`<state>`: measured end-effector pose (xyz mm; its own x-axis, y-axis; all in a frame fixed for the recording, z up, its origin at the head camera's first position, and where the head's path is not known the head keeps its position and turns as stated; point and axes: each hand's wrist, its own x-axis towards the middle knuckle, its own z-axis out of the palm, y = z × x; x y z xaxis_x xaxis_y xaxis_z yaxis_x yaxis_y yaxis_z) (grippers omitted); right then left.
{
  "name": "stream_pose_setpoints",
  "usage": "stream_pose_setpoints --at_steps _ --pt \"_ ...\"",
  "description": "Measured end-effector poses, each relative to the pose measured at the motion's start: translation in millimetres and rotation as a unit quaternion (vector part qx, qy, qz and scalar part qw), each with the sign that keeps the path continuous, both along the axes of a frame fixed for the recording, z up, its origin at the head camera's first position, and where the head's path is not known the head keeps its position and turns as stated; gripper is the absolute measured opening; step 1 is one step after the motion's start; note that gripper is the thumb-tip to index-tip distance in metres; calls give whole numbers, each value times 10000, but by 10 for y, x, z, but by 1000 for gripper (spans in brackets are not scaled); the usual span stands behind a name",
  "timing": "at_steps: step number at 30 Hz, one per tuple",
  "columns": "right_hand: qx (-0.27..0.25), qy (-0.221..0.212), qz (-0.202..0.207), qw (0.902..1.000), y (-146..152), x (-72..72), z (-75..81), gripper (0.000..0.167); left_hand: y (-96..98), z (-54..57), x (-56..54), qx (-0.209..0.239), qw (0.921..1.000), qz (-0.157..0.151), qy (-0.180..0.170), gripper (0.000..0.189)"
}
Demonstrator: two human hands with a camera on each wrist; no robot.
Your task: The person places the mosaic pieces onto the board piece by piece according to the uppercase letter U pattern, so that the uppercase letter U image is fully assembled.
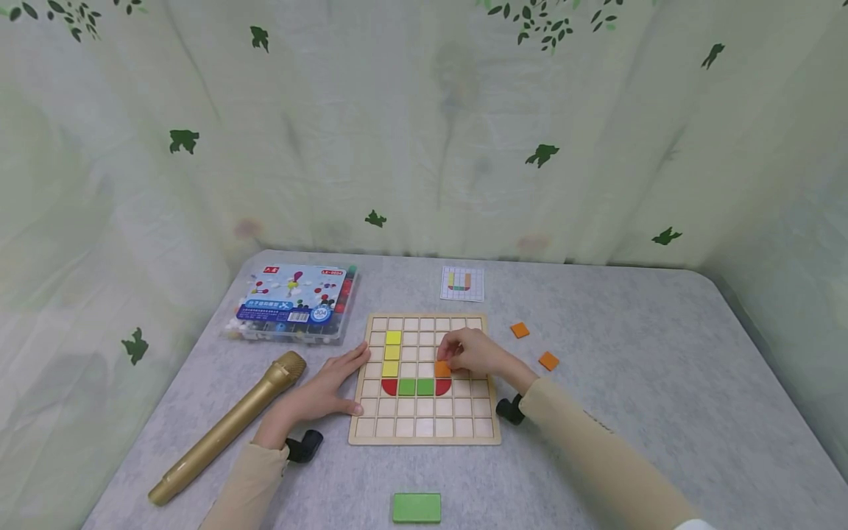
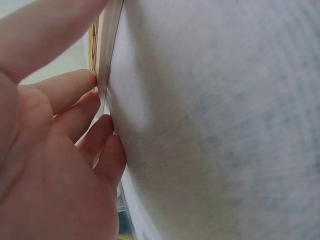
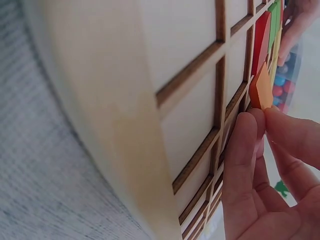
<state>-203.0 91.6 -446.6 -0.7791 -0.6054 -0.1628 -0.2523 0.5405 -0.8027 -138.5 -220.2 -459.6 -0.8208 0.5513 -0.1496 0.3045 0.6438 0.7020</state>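
Observation:
A wooden grid board (image 1: 424, 431) lies mid-table. My right hand (image 1: 473, 352) pinches an orange square tile (image 1: 442, 369) over a cell just above the right red rounded tile (image 1: 442, 387). In the right wrist view the orange tile (image 3: 262, 89) is tilted between thumb and fingertips. My left hand (image 1: 324, 386) rests against the board's left edge, fingers extended, fingertips at the rim in the left wrist view. On the board, a column of yellow tiles (image 1: 391, 352) stands over the left red tile (image 1: 389, 387), with two green tiles (image 1: 416, 387) between the red ones.
Two loose orange tiles (image 1: 520, 330) lie right of the board. A small pattern card (image 1: 462, 284) sits behind it. At left are a plastic case of coloured balls (image 1: 291, 303) and a gold microphone (image 1: 228, 427). A green block (image 1: 417, 508) lies in front.

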Motion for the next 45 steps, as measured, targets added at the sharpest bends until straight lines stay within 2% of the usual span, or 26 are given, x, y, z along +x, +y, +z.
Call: stream_pose_setpoints --at_steps 6,9,12,16,22,30,35,40,45 --pt "-43 -58 -54 10000 29 2 -1 9 4 12 2 -3 10000 4 -13 93" --pt "-410 -259 -50 9988 111 2 -16 7 4 9 0 -1 10000 5 -2 93" --pt "-932 -618 -30 9937 253 2 -32 13 4 5 -1 5 10000 0 6 93" --pt "-1406 -1109 -235 9836 491 -4 -44 23 9 10 -1 31 10000 1 4 93" --pt "-1732 -1328 -709 9733 909 -15 -63 32 15 18 0 16 10000 -7 18 93" --pt "-1693 -854 -1236 9740 1404 32 -99 34 16 22 7 -18 10000 27 -2 93" --pt "-1595 -806 -1531 9719 1645 66 -117 36 11 16 8 -21 10000 29 16 93" --pt "-1291 -756 -1814 9720 1802 104 -95 40 7 8 5 -20 10000 27 20 92" --pt "-948 -686 -1874 9753 1873 121 -94 35 5 7 4 16 10000 20 8 93"
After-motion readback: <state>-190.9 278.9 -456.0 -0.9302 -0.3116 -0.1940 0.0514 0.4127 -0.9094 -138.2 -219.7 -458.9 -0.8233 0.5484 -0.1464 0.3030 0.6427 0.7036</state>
